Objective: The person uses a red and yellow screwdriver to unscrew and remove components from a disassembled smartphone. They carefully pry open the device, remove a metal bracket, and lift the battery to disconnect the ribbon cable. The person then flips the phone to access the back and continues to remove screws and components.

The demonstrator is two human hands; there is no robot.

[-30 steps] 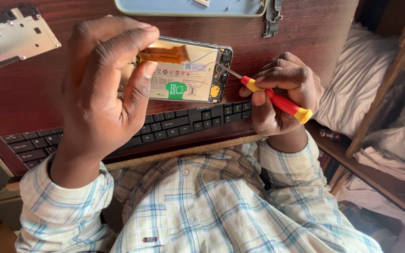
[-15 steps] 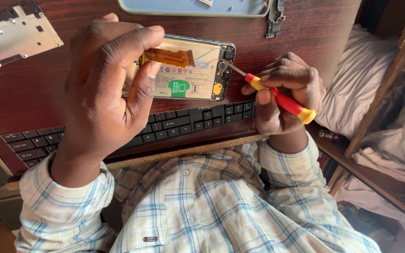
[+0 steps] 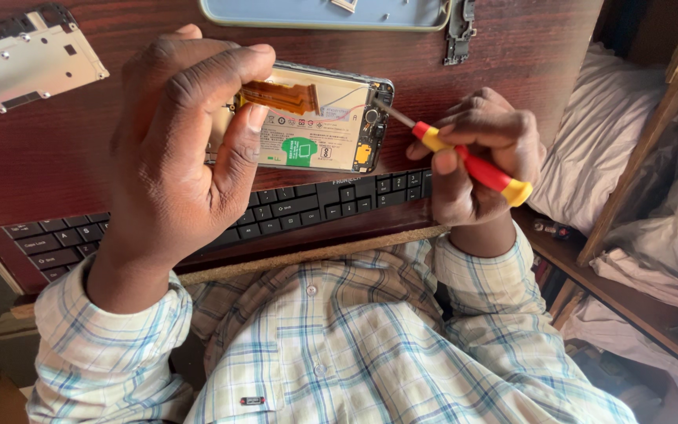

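My left hand [image 3: 174,149] grips an opened phone [image 3: 315,126] with its back cover off, held over the edge of a dark red wooden desk [image 3: 88,149]. The phone shows a pale battery with a green label and an orange flex cable under my fingertips. My right hand [image 3: 472,157] holds a small screwdriver [image 3: 464,161] with a red and yellow handle. Its metal tip rests on the phone's top right corner, near the camera module.
A black keyboard [image 3: 300,208] sits on a tray below the desk edge. A silver metal phone frame [image 3: 29,63] lies at the upper left. A light blue phone cover [image 3: 315,12] and a small dark part [image 3: 458,35] lie at the top. Shelves with white bags [image 3: 653,204] stand to the right.
The phone and both hands have shifted slightly upward and to the right. The screwdriver tip stays at the phone's upper right corner.
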